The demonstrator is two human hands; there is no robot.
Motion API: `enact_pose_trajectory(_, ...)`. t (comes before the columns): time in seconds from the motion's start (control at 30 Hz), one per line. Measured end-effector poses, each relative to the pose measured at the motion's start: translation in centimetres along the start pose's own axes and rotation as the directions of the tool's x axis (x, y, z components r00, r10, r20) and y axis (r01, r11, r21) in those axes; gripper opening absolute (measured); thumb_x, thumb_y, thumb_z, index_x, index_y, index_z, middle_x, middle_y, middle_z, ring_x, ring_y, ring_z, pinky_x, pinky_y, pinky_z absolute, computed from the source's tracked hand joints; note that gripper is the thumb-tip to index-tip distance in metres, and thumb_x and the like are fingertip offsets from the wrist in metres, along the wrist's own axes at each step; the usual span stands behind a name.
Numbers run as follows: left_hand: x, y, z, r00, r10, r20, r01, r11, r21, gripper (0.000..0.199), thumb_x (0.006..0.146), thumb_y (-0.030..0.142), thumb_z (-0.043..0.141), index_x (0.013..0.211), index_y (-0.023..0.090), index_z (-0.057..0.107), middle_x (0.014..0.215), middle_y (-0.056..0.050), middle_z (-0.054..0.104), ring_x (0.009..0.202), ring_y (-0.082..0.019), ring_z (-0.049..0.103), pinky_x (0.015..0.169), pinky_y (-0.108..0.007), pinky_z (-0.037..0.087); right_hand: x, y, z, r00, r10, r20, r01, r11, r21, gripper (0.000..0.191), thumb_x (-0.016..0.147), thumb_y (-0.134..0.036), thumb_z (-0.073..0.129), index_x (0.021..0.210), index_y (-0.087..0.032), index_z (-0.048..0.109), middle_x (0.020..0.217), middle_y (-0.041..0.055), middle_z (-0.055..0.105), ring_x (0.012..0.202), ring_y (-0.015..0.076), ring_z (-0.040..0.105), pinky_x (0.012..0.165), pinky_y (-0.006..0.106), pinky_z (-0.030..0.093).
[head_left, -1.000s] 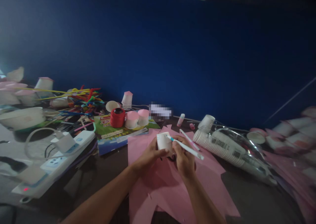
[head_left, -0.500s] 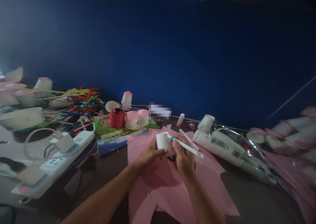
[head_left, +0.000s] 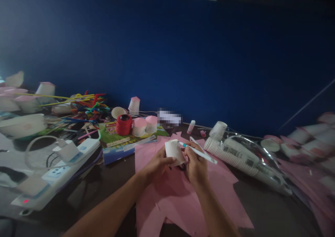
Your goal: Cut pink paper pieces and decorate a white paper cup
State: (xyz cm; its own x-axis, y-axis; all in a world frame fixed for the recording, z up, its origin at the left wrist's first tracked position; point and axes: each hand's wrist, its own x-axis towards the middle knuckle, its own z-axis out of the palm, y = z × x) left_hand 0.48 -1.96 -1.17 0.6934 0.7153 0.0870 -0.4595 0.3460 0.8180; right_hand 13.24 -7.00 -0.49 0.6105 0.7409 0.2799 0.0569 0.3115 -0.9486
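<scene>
The left hand (head_left: 159, 163) is curled around a small white paper cup (head_left: 173, 152), thumb across its front, above overlapping pink paper sheets (head_left: 172, 198); the cup tilts narrow end up, so its inside is hidden. The right hand (head_left: 196, 164) narrowly pinches a slim white pen with a blue-green band (head_left: 201, 154), its tip at the cup's upper side; whether they touch cannot be told. At right, a clear plastic sleeve (head_left: 252, 160) holds a long stack of nested white paper cups (head_left: 227, 154), its dark print too blurred to read. 2 short white cups with pink tops (head_left: 139, 129) sit on a green-and-blue printed booklet (head_left: 113, 153), beside a red spool (head_left: 124, 126); the booklet's red lettering is blurred. Dark tabletop (head_left: 269, 209) shows between the sheets' angular right edge and the sleeve
</scene>
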Motion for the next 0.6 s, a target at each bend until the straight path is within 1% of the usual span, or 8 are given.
enact_pose_trajectory(0.1, 0.0, 0.1, 0.1, 1.000, 0.005, -0.009, -0.005, 1.000, -0.013, 0.055, 0.062, 0.018, 0.076, 0.115, 0.016, 0.061, 0.106, -0.009, 0.068, 0.099, -0.028, 0.061, 0.087, -0.036, 0.043, 0.1, 0.2, 0.0, 1.000, -0.020, -0.002, 0.020, 1.000, 0.018, 0.018, 0.077, -0.034, 0.063, 0.085, -0.018, 0.068, 0.078, 0.0014, 0.066, 0.067, 0.0149, 0.056, 0.061, 0.027, 0.043)
enact_pose_trajectory(0.2, 0.0, 0.1, 0.1, 1.000, 0.020, -0.016, -0.021, 0.999, -0.025, 0.052, 0.063, 0.018, 0.075, 0.114, 0.017, 0.062, 0.107, -0.009, 0.068, 0.099, -0.027, 0.061, 0.086, -0.036, 0.043, 0.1, 0.4, 0.0, 1.000, -0.023, 0.008, 0.022, 0.999, 0.048, 0.016, 0.077, -0.033, 0.062, 0.080, -0.018, 0.066, 0.074, 0.0011, 0.064, 0.066, 0.0151, 0.056, 0.059, 0.026, 0.042)
enact_pose_trajectory(0.33, 0.2, 0.0, 0.1, 0.999, 0.040, 0.002, -0.040, 0.999, -0.034, 0.055, 0.063, 0.019, 0.074, 0.117, 0.016, 0.060, 0.109, -0.010, 0.067, 0.102, -0.029, 0.061, 0.089, -0.038, 0.043, -0.1, 0.4, -0.1, 0.998, -0.054, 0.015, 0.053, 0.998, 0.040, 0.018, 0.079, -0.035, 0.062, 0.084, -0.018, 0.067, 0.072, 0.0010, 0.063, 0.068, 0.0163, 0.057, 0.061, 0.027, 0.044)
enact_pose_trajectory(0.4, 0.3, -0.2, -0.1, 0.999, 0.042, -0.001, -0.042, 0.999, -0.026, 0.055, 0.063, 0.019, 0.074, 0.117, 0.016, 0.060, 0.108, -0.009, 0.067, 0.101, -0.028, 0.061, 0.089, -0.038, 0.043, -0.3, 0.0, -0.2, 0.995, -0.082, 0.053, 0.082, 0.997, 0.008, 0.019, 0.081, -0.036, 0.061, 0.086, -0.018, 0.068, 0.072, 0.0009, 0.063, 0.068, 0.0166, 0.058, 0.063, 0.028, 0.045)
enact_pose_trajectory(0.47, 0.4, -0.4, -0.3, 0.999, 0.045, -0.015, -0.045, 0.999, -0.019, 0.054, 0.063, 0.019, 0.075, 0.116, 0.017, 0.061, 0.105, -0.008, 0.067, 0.099, -0.027, 0.061, 0.087, -0.037, 0.043, -0.7, -0.6, -0.3, 0.985, -0.125, 0.120, 0.134, 0.989, -0.065, 0.020, 0.083, -0.036, 0.060, 0.088, -0.019, 0.069, 0.076, 0.0018, 0.066, 0.071, 0.0173, 0.059, 0.065, 0.029, 0.047)
enact_pose_trajectory(0.53, 0.5, -0.7, -0.6, 0.998, 0.051, -0.022, -0.051, 0.998, -0.021, 0.053, 0.063, 0.018, 0.075, 0.115, 0.018, 0.061, 0.103, -0.007, 0.067, 0.097, -0.026, 0.061, 0.087, -0.036, 0.042, -1.0, -1.2, -0.4, 0.966, -0.174, 0.192, 0.203, 0.969, -0.144, 0.020, 0.086, -0.035, 0.058, 0.091, -0.020, 0.069, 0.084, 0.0032, 0.069, 0.077, 0.0185, 0.061, 0.069, 0.030, 0.048)
enact_pose_trajectory(0.6, 0.5, -0.9, -0.7, 0.998, 0.053, -0.021, -0.053, 0.998, -0.021, 0.054, 0.063, 0.017, 0.074, 0.116, 0.018, 0.061, 0.103, -0.006, 0.067, 0.097, -0.026, 0.060, 0.087, -0.036, 0.042, -1.2, -1.6, -0.4, 0.947, -0.207, 0.247, 0.259, 0.945, -0.202, 0.020, 0.087, -0.034, 0.055, 0.092, -0.021, 0.070, 0.086, 0.0037, 0.070, 0.078, 0.0191, 0.062, 0.069, 0.030, 0.048)
